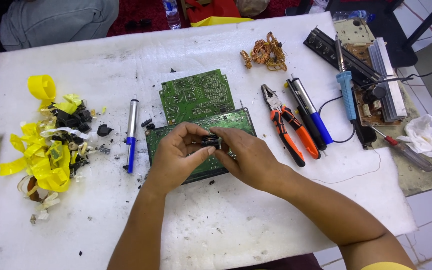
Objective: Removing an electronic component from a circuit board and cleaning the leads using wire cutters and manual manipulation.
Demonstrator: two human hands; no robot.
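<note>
On the white foam-covered bench (226, 220), the left hand (176, 155) and right hand (243, 155) both pinch a small black component (210, 140) above the green circuit board (203, 130); a slip might drop it among the scattered debris.

Few items qualify. Clear plastic bottle (172, 14) at top edge, beyond the white counter (226, 225), standing on red floor covering; has a pale label band around its middle, print too small to tell. Second clear bottle (353, 15) lying top right, bluish, partly cut off by clutter; label not discernible. Yellow bag-like package (219, 21) at top centre, just past the counter edge, with red material behind it; only its upper fold shows. No signs, no screens in view. No labels discernible on the green boards or tools.
</note>
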